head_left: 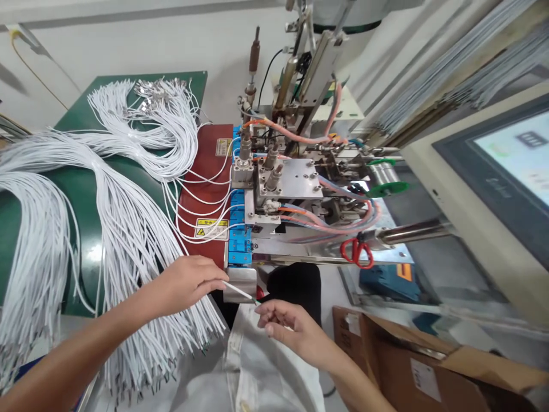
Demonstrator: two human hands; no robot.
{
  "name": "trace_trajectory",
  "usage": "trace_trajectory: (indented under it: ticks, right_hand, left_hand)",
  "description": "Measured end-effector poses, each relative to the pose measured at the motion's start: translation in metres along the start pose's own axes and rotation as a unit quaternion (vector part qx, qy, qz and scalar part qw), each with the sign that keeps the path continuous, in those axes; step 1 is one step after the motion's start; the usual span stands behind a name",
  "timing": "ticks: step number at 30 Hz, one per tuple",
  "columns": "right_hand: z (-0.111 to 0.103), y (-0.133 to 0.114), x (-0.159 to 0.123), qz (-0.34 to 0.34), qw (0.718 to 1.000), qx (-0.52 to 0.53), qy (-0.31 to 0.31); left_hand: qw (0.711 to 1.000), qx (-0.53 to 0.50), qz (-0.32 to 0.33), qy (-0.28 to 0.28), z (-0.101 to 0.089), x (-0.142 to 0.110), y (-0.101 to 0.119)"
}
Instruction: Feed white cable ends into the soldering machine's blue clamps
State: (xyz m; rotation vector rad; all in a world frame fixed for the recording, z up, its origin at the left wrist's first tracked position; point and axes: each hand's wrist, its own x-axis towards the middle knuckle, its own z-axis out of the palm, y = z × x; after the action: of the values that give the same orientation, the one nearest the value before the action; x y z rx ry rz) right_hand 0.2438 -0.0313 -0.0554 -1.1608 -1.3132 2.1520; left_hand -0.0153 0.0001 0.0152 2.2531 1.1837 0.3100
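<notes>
My left hand (189,280) pinches one thin white wire (238,292) that it draws out of a thick bundle of white wires (128,229) lying over the green table (90,252). My right hand (285,326) pinches the free tip of the same wire, just below a small metal plate (240,284). Above the hands, a row of blue clamps (239,229) feeds wires into the metal machine head (287,183). Several wires lie across the red plate (206,189) into those clamps.
Red-handled scissors (357,252) lie on the machine bed. A touch screen (506,171) stands at the right. A cardboard box (407,355) sits at the lower right. A black cloth (295,286) hangs under the machine. More wires with metal terminals (154,91) lie at the table's far end.
</notes>
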Motion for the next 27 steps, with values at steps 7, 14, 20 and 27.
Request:
trace_trajectory:
  ticks: [7,14,20,27]
  right_hand:
    - [0.006,-0.042,0.02,-0.125,0.977,0.002,0.171]
    - [0.003,-0.071,0.044,-0.255,0.927,-0.15,0.231]
    - [0.004,-0.064,0.05,-0.232,0.93,0.036,0.284]
    - [0.006,-0.049,0.054,-0.253,0.914,0.002,0.318]
  left_hand:
    - [0.994,-0.011,0.025,0.11,0.034,0.028,0.008]
    - [0.984,-0.095,-0.023,0.152,0.027,0.047,0.018]
    - [0.968,-0.141,-0.061,0.199,0.028,0.068,0.018]
    - [0.955,-0.155,-0.106,0.229,0.037,0.07,0.018]
